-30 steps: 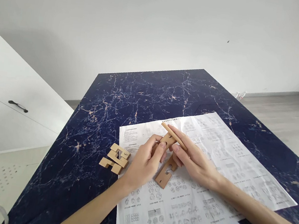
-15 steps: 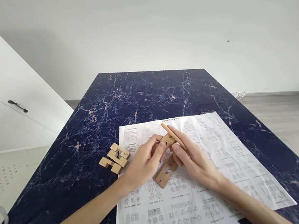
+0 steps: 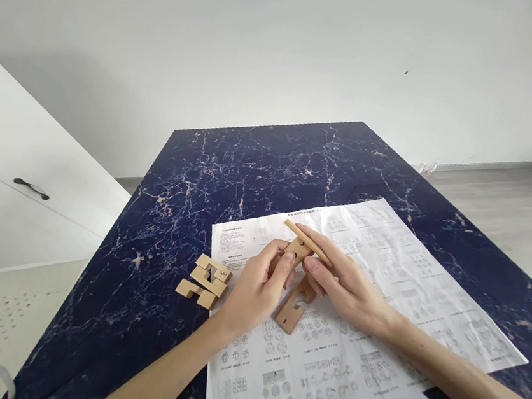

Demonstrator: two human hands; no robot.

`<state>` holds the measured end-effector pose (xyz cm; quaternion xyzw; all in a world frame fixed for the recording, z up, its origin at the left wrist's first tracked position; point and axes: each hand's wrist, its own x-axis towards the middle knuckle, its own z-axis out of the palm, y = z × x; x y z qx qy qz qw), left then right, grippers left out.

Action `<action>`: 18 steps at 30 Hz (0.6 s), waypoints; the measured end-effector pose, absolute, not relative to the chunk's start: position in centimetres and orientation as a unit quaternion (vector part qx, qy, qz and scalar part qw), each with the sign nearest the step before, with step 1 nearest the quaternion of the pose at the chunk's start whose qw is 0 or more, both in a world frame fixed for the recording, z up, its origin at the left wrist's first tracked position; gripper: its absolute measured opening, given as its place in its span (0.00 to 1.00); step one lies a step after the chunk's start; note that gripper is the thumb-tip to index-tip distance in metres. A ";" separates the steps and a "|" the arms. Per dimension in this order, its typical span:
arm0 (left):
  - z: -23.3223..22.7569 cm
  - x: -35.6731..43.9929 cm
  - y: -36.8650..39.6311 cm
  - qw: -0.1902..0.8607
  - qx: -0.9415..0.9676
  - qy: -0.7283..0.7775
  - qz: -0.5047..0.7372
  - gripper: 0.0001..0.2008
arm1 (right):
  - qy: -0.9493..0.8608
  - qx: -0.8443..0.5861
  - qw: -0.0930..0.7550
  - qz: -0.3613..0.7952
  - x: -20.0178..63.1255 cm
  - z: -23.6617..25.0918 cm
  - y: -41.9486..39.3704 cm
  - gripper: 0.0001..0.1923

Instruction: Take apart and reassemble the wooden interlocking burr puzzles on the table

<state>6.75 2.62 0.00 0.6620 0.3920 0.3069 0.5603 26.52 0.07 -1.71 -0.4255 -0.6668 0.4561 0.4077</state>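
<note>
Both hands, left hand (image 3: pixel 256 288) and right hand (image 3: pixel 347 285), pinch light, rigid, thin notched wooden pieces (image 3: pixel 296 273), best gripped by their flat faces.

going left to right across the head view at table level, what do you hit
cabinet handle → loose wooden pieces on the marble table → left hand → notched wooden piece standing on the instruction sheet → right hand, holding a thin wooden piece
</note>
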 end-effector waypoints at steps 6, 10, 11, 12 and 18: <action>0.0 6.8 2.6 0.554 0.660 0.399 0.312 0.15 | -0.673 -0.427 0.408 0.446 26.2 -1.6 -0.1 0.29; 0.0 6.7 2.5 0.556 0.660 0.399 0.311 0.15 | -0.671 -0.428 0.401 0.454 26.3 -1.6 -0.1 0.29; 0.0 6.7 2.5 0.558 0.660 0.397 0.310 0.15 | -0.670 -0.428 0.398 0.457 26.3 -1.6 -0.1 0.29; 0.0 6.7 2.5 0.559 0.661 0.395 0.309 0.15 | -0.669 -0.429 0.397 0.460 26.4 -1.6 -0.1 0.28; 0.1 6.7 2.5 0.558 0.662 0.395 0.305 0.15 | -0.663 -0.434 0.395 0.466 26.5 -1.6 -0.1 0.28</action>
